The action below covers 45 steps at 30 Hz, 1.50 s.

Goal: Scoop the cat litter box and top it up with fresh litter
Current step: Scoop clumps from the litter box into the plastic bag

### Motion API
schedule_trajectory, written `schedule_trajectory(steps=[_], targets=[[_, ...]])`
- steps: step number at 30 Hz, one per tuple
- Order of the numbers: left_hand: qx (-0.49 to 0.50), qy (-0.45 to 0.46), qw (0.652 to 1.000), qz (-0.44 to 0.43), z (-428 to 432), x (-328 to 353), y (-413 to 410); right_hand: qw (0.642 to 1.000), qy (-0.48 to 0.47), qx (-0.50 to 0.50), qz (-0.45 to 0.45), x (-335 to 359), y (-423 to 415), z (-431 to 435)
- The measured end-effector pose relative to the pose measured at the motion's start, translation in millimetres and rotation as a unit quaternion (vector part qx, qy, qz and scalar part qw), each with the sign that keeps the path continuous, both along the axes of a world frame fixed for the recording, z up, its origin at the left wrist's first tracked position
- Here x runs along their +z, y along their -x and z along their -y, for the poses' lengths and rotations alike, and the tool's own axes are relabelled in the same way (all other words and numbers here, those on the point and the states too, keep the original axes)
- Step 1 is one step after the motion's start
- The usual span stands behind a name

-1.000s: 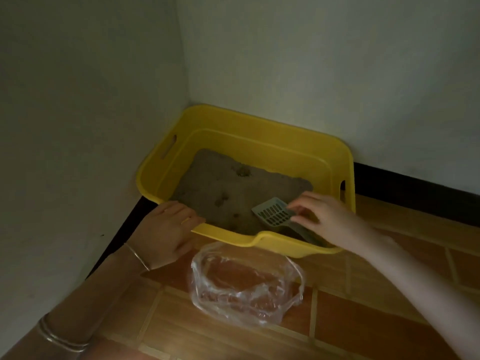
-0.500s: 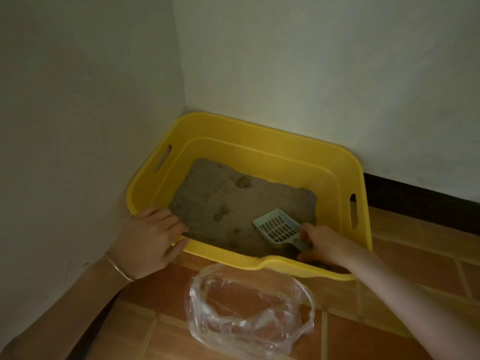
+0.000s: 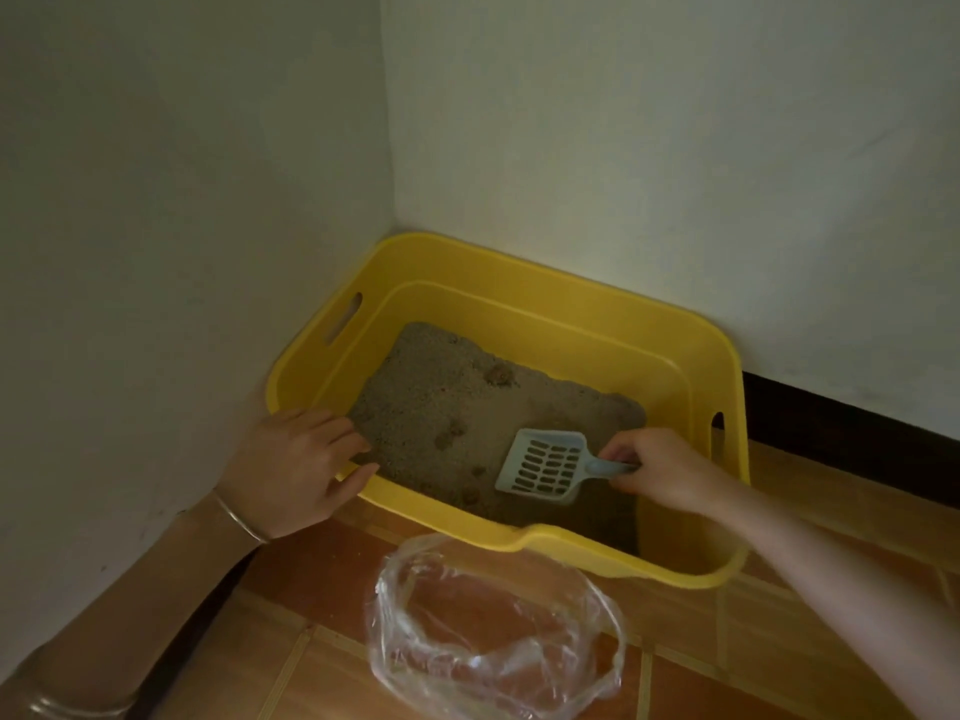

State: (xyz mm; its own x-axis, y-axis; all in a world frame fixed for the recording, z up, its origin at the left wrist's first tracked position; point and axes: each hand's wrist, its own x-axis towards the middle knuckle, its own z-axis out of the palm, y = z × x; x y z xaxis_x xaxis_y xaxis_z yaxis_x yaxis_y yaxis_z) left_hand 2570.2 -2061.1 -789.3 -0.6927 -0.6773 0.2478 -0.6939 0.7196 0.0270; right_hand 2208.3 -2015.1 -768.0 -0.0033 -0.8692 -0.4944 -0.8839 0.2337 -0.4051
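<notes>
My right hand [image 3: 670, 472] has shifted from head to handle of the scoop [image 3: 543, 470] and pinches it. The scoop lies flat in the litter box [image 3: 519, 267], near-right. My left hand [image 3: 293, 472] lies spread over the rim. Clumps [image 3: 498, 375] remain, so I judge scooping can start.

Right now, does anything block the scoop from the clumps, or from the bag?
Nothing visible lies between the scoop and the nearest clump, just open litter. Toward the plastic bag, only the front rim of the litter box intervenes.
</notes>
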Motion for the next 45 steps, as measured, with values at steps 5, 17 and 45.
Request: schedule_trajectory(steps=[5,17,45], targets=[[0.038,0.031,0.999,-0.020,-1,-7,-9,0.998,-0.035,0.044,-0.011,14,8,9],[0.052,0.022,0.996,-0.063,-6,-7,-4,0.998,0.010,0.038,-0.052,-16,-29,8],[0.059,0.022,0.994,-0.090,-8,-13,-3,0.996,0.081,0.008,0.024,-49,-56,35]])
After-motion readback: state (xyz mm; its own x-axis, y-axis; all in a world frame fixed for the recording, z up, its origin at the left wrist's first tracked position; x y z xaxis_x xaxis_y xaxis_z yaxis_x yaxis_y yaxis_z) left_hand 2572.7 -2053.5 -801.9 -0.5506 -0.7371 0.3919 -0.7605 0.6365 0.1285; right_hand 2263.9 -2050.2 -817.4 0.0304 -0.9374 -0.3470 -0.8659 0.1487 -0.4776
